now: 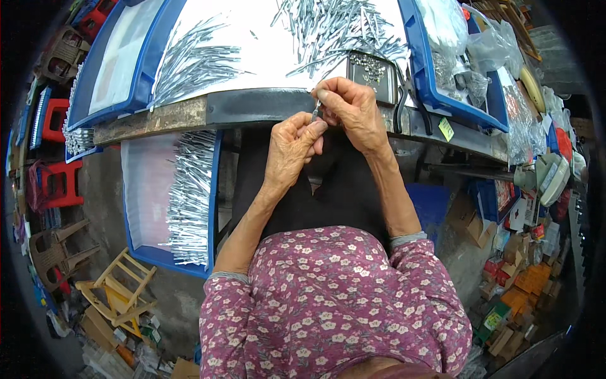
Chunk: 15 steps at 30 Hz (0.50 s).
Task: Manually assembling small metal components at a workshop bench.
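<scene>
Bridging the fingertips of the left hand [294, 144] and right hand [357, 111], a small grey piece [315, 114] is narrowly pinched at the bench's near edge [252, 106]; silvery strips [334, 30] are heaped beyond, beside a dark tray [387, 90].

Red stools [65, 170] on grey floor [104, 196]

Left hand [291, 146] and right hand [358, 114] pinching small metal piece [317, 110] near table edge [259, 106]; black tray [384, 93] beside right hand.
</scene>
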Tool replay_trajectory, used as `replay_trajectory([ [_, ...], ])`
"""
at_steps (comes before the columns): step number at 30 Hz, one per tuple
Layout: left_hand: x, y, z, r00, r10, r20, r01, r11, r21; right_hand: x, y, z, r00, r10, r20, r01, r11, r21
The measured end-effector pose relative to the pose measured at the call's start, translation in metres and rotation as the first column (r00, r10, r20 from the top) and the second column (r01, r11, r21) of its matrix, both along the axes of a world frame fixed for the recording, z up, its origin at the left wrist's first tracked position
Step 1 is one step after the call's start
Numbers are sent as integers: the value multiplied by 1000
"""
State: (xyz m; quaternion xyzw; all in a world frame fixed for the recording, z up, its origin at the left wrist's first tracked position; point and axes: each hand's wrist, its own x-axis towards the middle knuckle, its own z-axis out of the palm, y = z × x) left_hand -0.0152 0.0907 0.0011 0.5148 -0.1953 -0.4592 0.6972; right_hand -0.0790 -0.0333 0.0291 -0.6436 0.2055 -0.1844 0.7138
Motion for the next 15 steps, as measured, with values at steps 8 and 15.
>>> replay_trajectory([
  [8,-5,2,-4,998,56,-9,-56,998,36,-1,12,-9,993,-112,-33,97,947,-305],
  [15,-8,8,-6,997,-26,-70,29,999,44,-10,19,-11,992,-109,-70,98,985,-140],
])
